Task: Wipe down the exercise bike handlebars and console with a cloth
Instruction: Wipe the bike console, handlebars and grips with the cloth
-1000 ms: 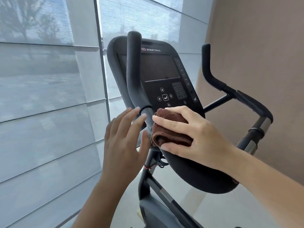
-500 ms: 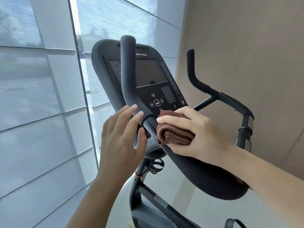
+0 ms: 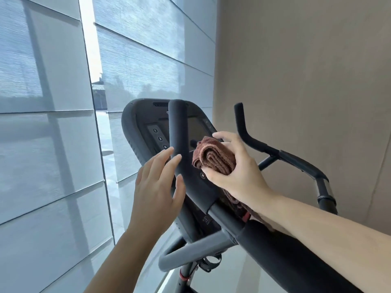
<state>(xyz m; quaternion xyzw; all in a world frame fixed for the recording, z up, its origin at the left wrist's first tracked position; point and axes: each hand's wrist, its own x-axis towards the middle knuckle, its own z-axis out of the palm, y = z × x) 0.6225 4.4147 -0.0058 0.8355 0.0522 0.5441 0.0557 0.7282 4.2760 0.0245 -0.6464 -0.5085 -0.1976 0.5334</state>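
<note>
Sheer window blinds (image 3: 53, 144) fill the left and a beige wall (image 3: 306, 81) the right. Between them stands the bike's console (image 3: 135, 127), with a handlebar horn (image 3: 177, 127) rising across its screen. The right hand (image 3: 243, 176) holds a folded brown cloth (image 3: 215, 159) against the console's lower face, just right of the horn, with its fingers (image 3: 224, 136) curled over the cloth and the thumb beneath. The left hand (image 3: 156, 193) is flat, its fingers (image 3: 163, 157) straight and slightly spread at the horn's left side.

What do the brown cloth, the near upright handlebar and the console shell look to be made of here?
Brown cloth: terry-like textile, with fuzzy pile and soft folded layers. Near upright handlebar: matte black, probably rubber or foam over a tube; no gloss, rounded end. Console shell: dark grey moulded plastic by its look, smooth with a faint sheen.
</note>
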